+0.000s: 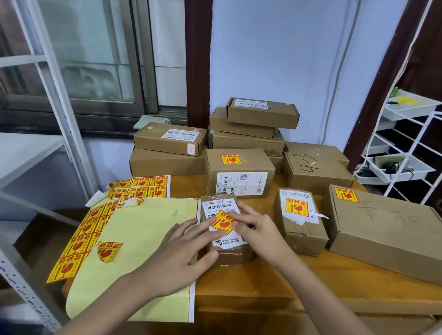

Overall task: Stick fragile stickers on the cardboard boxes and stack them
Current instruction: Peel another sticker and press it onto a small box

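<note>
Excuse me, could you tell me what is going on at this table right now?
A person is pressing a yellow fragile sticker onto a small parcel with both hands: left hand, right hand. Three other boxes nearby already carry stickers. Sticker sheets lie to the left, and unlabelled boxes are stacked behind.

"12V4A 5525" is printed on the left box's label (181, 135).

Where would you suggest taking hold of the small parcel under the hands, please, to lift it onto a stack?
I would grip the small parcel across its two long side faces, coming down from above with the right hand. It lies flat on the wooden table, the nearest box stands apart on its right, and that keeps the fresh fragile sticker on top untouched.
</note>
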